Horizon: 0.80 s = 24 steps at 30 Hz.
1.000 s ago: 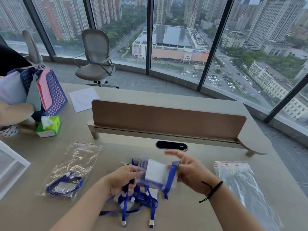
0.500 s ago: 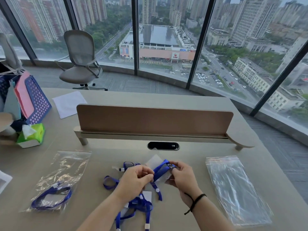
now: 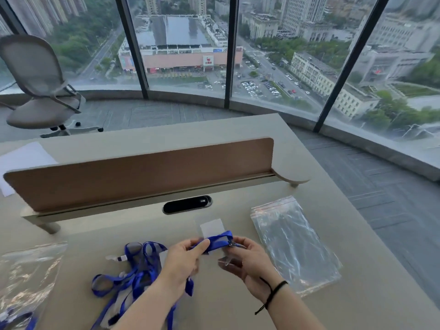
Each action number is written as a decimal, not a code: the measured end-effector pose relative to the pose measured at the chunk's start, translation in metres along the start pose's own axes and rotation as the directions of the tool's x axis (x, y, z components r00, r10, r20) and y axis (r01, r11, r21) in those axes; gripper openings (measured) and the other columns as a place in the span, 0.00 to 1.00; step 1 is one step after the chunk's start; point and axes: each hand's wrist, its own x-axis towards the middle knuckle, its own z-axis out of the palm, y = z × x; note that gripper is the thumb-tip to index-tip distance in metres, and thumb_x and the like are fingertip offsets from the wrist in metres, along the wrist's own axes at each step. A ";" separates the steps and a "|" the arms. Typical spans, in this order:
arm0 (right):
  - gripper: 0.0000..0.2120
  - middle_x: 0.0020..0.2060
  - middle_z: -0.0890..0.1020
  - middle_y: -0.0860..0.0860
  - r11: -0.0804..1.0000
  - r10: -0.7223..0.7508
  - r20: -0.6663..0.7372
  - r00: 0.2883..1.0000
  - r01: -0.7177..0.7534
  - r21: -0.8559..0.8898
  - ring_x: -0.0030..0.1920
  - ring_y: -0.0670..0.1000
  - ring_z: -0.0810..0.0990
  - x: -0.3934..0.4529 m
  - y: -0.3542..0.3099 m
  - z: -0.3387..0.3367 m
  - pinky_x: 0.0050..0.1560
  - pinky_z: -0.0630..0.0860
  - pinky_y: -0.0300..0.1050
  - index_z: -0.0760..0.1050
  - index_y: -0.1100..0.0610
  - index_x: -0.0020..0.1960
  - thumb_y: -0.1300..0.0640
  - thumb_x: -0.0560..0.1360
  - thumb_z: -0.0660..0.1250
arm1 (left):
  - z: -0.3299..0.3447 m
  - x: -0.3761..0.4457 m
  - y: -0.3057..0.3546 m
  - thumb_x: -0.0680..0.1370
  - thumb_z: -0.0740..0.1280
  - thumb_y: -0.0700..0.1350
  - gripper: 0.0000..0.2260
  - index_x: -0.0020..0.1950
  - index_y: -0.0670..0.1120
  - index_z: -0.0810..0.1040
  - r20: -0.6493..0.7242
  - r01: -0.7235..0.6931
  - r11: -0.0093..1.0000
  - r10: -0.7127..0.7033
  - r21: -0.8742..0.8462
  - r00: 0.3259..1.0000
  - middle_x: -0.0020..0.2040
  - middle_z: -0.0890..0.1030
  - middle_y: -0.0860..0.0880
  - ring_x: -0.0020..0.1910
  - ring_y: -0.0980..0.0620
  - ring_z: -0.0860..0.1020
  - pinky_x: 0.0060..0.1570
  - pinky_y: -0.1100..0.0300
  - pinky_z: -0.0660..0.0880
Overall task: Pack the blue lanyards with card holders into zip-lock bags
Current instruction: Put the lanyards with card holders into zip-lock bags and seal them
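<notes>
At a desk (image 3: 238, 144) beside high windows, I work one blue lanyard (image 3: 217, 242) between both hands. My left hand (image 3: 183, 263) pinches the strap between thumb and forefinger; my right hand (image 3: 247, 265) grips the clip end, fingers curled around the clear card holder (image 3: 212, 228), whose white insert stands up just behind the strap. Both hands are clamped on the same piece, close together, just above the desk.

The pile of blue lanyards (image 3: 133, 272) still to be packed lies tangled to my left, touching my left forearm. The stack of empty zip-lock bags (image 3: 292, 246) lies flat just beside my right hand. A filled bag (image 3: 26, 277) sits at the far left edge.

The risk, as I judge it, is the loose strap: if it is not folded tight against the holder, loops may catch on the bag's mouth or hang out and stop the zip from closing. The trailing end hanging by my left hand could also snag the pile and drag other lanyards along. The bags look thin and slick, so lifting one may pull up several.
</notes>
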 end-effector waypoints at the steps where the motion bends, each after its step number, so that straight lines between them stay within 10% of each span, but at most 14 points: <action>1: 0.14 0.44 0.85 0.61 1.000 0.006 0.009 1.000 -0.006 -0.011 0.39 0.59 0.83 0.003 -0.006 -0.013 0.47 0.83 0.56 0.76 0.65 0.58 0.70 0.73 0.72 | 0.010 0.007 0.001 0.79 0.71 0.41 0.05 0.53 0.40 0.82 0.003 0.007 1.000 -0.007 0.007 1.000 0.33 0.73 0.44 0.26 0.52 0.61 0.24 0.61 0.58; 14: 0.12 0.43 0.83 0.56 0.948 -0.037 -0.231 0.972 -0.040 -0.317 0.35 0.53 0.81 0.129 -0.073 -0.170 0.40 0.80 0.47 0.77 0.60 0.58 0.62 0.75 0.70 | 0.124 0.114 0.001 0.79 0.71 0.41 0.03 0.49 0.43 0.84 -0.131 0.000 0.998 0.010 0.070 0.991 0.32 0.80 0.45 0.33 0.47 0.74 0.37 0.54 0.70; 24: 0.25 0.39 0.79 0.45 0.271 -0.189 -0.048 0.981 0.006 -0.963 0.40 0.48 0.80 0.231 -0.107 -0.211 0.41 0.78 0.44 0.66 0.42 0.71 0.55 0.75 0.64 | 0.165 0.157 -0.001 0.79 0.69 0.42 0.03 0.49 0.45 0.83 -0.188 0.020 0.993 0.002 0.114 0.982 0.35 0.84 0.44 0.38 0.46 0.79 0.43 0.51 0.76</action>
